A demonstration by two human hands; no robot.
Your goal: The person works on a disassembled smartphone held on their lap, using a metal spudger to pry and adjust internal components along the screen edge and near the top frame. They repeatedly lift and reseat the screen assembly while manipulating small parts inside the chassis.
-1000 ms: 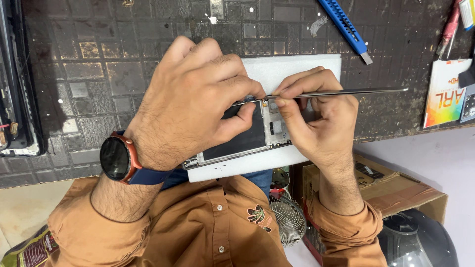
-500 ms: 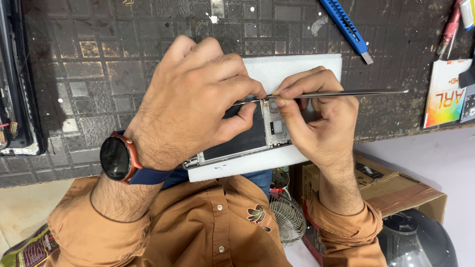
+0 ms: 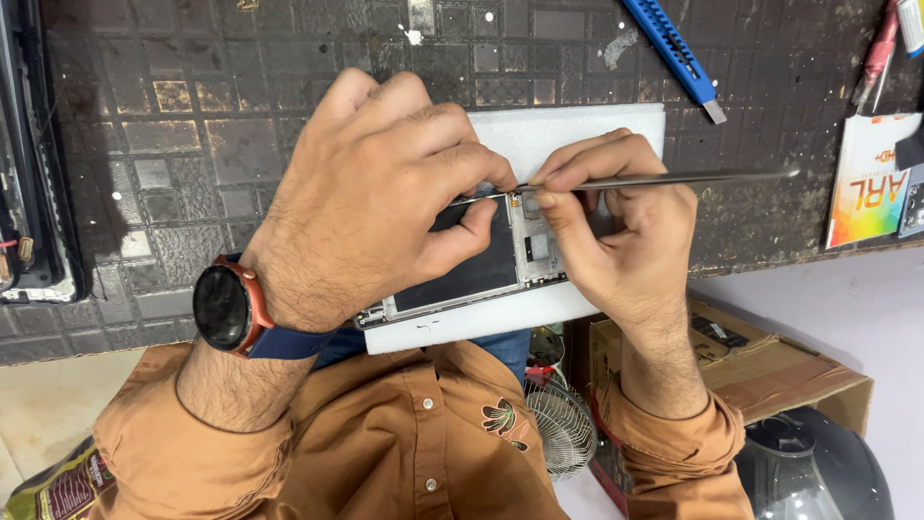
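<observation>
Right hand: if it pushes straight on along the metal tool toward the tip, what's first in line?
Probably the left hand: the thin metal tool in the right hand points at its fingertips, over the opened phone. Depth unclear.

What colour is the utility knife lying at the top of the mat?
Blue, with a bare metal tip: utility knife, head view.

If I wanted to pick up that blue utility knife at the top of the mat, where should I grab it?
Probably by the blue handle of the utility knife, coming from above with fingers across its narrow sides. It lies flat and slanted, its metal tip pointing down and right, so keep clear of that end.
</observation>
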